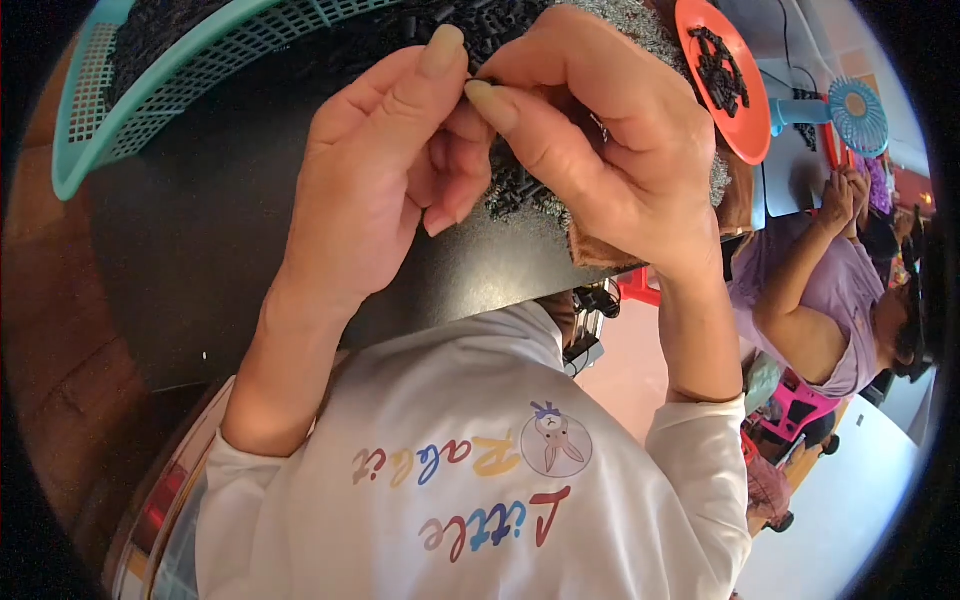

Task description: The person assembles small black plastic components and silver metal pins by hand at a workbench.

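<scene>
My left hand [390,160] and my right hand [615,150] meet at their fingertips above the dark table [240,270]. Thumb and forefinger of the right are pinched together, with a sliver of something dark between them, mostly covered. The left thumb and fingers close in right beside that pinch; whatever they grip is hidden. Behind and under the hands lies a heap of short black tube-like pieces [485,30]. A pile of small silvery metal parts [635,14], too fine to name, spreads next to it, partly behind the right hand.
A teal mesh basket [165,110] holding black pieces stands at the far left. At the far right are an orange plate [755,140] with several black pieces and a small blue fan [858,105]. A person in a purple shirt [800,300] sits at the right, hands raised.
</scene>
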`<state>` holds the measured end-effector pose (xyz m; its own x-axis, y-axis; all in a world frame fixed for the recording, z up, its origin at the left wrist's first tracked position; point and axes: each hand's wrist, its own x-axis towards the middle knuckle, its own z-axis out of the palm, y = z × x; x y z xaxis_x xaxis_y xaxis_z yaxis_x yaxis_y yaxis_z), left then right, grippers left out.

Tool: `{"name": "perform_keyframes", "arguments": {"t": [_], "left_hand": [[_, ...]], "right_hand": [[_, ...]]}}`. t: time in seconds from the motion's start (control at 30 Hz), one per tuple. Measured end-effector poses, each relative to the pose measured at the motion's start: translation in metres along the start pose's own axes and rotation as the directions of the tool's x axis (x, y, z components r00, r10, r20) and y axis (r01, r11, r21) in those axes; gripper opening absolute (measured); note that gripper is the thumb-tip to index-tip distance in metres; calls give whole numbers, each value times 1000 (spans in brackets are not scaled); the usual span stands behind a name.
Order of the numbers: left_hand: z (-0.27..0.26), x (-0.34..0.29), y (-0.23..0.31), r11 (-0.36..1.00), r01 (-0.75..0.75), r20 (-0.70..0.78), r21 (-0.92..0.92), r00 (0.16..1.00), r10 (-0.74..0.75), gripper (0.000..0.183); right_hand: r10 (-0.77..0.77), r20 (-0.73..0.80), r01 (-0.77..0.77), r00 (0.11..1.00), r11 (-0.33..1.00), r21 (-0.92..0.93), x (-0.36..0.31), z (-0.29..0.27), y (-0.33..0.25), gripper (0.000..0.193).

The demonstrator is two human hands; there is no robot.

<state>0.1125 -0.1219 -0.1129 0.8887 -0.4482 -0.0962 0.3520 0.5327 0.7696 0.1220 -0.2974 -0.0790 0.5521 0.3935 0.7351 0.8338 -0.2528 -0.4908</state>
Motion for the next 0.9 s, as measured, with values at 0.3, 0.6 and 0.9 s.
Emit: {"name": "perform_keyframes", "arguments": {"t": [0.3,0.6,0.9], "left_hand": [[-13,-12,12,987,-89,-68,135,993,99,27],[-19,-10,2,995,-99,-143,25,984,101,23],[-22,-10,2,996,-87,-158,-12,984,84,25]], "right_hand": [[391,449,-313,804,919,-239,-36,-5,-12,13],[429,518,-119,740,841,-527,-28,20,-16,14],[472,513,-194,717,842,-503,-23,2,-10,16]]}}
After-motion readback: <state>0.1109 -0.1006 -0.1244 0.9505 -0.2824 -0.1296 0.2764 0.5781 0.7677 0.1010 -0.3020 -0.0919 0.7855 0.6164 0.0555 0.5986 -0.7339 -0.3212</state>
